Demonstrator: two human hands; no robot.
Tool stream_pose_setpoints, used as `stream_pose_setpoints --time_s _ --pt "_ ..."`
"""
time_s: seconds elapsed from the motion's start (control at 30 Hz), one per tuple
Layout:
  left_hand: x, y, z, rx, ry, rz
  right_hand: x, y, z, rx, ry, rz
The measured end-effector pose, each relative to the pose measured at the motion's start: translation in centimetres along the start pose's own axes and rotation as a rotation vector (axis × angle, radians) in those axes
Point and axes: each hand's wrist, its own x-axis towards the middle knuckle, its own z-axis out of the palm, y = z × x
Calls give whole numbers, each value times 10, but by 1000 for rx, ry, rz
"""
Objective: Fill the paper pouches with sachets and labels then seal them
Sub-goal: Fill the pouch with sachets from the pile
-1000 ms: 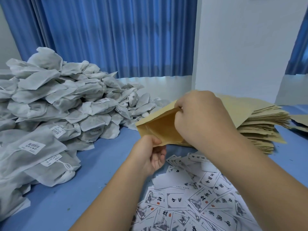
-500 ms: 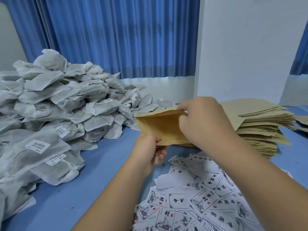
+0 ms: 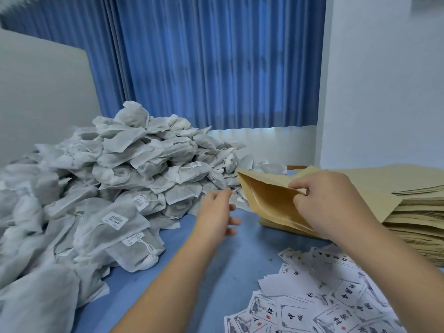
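Note:
My right hand (image 3: 329,200) pinches the upper edge of a brown paper pouch (image 3: 269,198), held up with its mouth spread open toward the left. My left hand (image 3: 216,212) hovers just left of the pouch with fingers relaxed, holding nothing, close to the sachet pile. A big heap of white fabric sachets (image 3: 120,183) with barcode tags covers the left of the blue table (image 3: 216,272). Loose printed paper labels (image 3: 324,304) lie scattered at the lower right.
A tall stack of flat brown pouches (image 3: 413,212) sits at the right behind my right arm. Blue curtains (image 3: 216,63) hang behind the table, and a white wall (image 3: 384,80) rises at the right.
My left hand has let go of the pouch's lower edge and moved left toward the sachets. My right hand keeps the pouch. The camera view has swung left.

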Motion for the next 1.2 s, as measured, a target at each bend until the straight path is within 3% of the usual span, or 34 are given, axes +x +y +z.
stream_pose_setpoints --time_s 0.17,0.27,0.33,0.43,0.57,0.63,0.83,1.13,1.2 --pt "48 19 -49 984 184 463 5 3 5 22 -28 44" --pt "80 47 -78 1437 202 534 15 2 10 33 -43 51" --pt "99 66 -91 1605 244 540 25 0 13 48 -56 62" --pt "125 87 -102 1695 334 556 33 -1 18 42 -58 79" --pt "155 98 -100 1809 442 703 35 -1 23 -15 -63 80" --pt "170 101 -94 1830 420 689 36 1 24 -10 -56 71" --pt "198 105 -78 1736 302 428 39 6 23 51 -34 55" --pt "199 102 -85 1978 223 375 39 9 25 48 -28 44" --pt "191 102 -87 1947 245 454 40 9 25 44 -28 37"
